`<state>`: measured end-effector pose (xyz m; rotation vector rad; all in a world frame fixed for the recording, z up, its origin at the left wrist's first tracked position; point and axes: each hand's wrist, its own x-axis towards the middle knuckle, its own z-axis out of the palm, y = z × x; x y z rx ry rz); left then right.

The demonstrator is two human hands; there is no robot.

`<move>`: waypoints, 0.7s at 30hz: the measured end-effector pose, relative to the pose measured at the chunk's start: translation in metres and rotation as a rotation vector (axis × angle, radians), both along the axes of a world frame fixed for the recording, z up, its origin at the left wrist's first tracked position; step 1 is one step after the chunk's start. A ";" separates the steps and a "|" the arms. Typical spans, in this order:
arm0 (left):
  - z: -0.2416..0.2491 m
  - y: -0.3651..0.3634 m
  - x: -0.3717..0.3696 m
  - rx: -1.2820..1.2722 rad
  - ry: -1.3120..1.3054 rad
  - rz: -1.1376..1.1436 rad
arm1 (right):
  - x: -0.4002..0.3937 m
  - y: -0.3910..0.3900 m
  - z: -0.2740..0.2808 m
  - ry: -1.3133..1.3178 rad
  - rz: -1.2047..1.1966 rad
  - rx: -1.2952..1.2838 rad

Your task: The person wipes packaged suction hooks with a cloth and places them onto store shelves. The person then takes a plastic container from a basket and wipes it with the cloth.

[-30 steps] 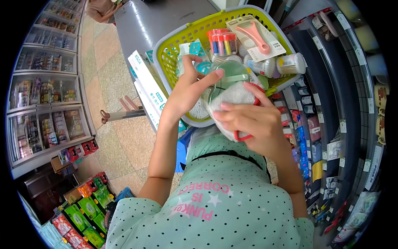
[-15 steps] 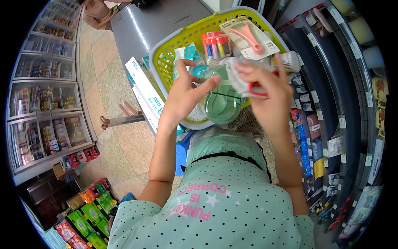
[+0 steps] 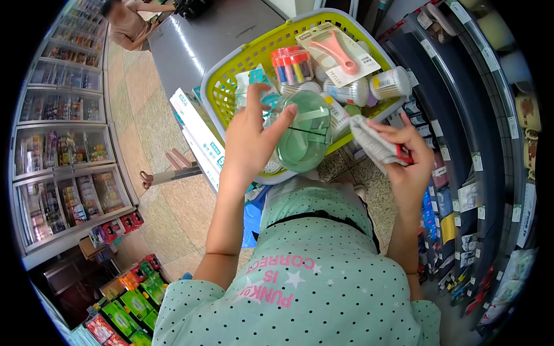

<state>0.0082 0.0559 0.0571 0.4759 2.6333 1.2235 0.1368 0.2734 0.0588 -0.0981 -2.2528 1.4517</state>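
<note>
My left hand has its thumb and fingers round the left side of a clear green container, which sits at the basket's near edge. In my right hand is a folded grey-white cloth with a red edge, held to the right of the container. The yellow-green basket holds a peeler on a card, red-capped tubs of coloured sticks, and cotton swab tubs.
The basket rests by a grey table, beside long white boxes. Shelves of goods stand on the right and glass-fronted cabinets on the left. At the upper left is another person.
My right hand has moved right and down with the cloth, away from the container. My left hand stays at the container. The view has shifted slightly.
</note>
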 end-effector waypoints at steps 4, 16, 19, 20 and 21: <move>0.016 0.013 0.006 -0.292 0.714 -0.178 | 0.004 0.009 -0.004 0.010 -0.074 -0.101; 0.033 0.037 0.033 -0.821 0.652 -0.770 | 0.015 0.006 -0.012 0.015 -0.107 -0.187; 0.035 0.035 0.023 -0.796 0.591 -0.774 | 0.015 0.000 -0.011 0.000 -0.100 -0.293; 0.036 0.034 0.020 -0.786 0.566 -0.776 | 0.015 -0.002 -0.010 -0.004 -0.092 -0.284; 0.036 0.033 0.018 -0.779 0.557 -0.775 | 0.016 -0.002 -0.010 -0.008 -0.083 -0.273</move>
